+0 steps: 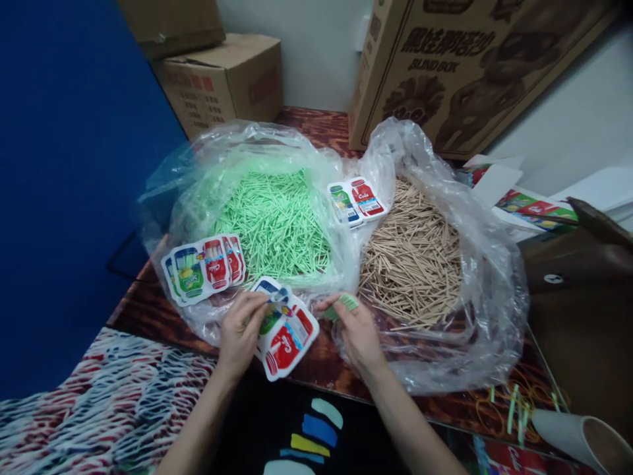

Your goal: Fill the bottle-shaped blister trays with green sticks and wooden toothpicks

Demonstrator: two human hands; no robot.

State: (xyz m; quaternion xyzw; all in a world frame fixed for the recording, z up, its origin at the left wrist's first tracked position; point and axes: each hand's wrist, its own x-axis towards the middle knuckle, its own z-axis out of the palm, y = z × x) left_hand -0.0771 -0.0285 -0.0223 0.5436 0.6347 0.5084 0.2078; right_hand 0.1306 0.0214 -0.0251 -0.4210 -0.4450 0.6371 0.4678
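My left hand [240, 333] pinches the top edge of a printed packet [289, 343] with red Cola and green bottle pictures; a flap at its upper edge is peeled up. Just to the right, my right hand [360, 335] grips a small bunch of pale green sticks [348, 303]. Beyond my hands lies a heap of green sticks [281, 224] in a see-through plastic bag [247, 135]. A heap of brown sticks [413, 257] fills a second plastic bag [489, 316] on the right. Overlapping packets [198, 270] lie left of my left hand, and a few more packets [356, 201] rest between the heaps.
Cardboard boxes [247, 72] stand at the back left, and a large blind box carton [435, 72] at the back right. A blue panel [74, 165] borders the left side. Rubber bands [489, 419] and a white cup [568, 432] lie at the lower right.
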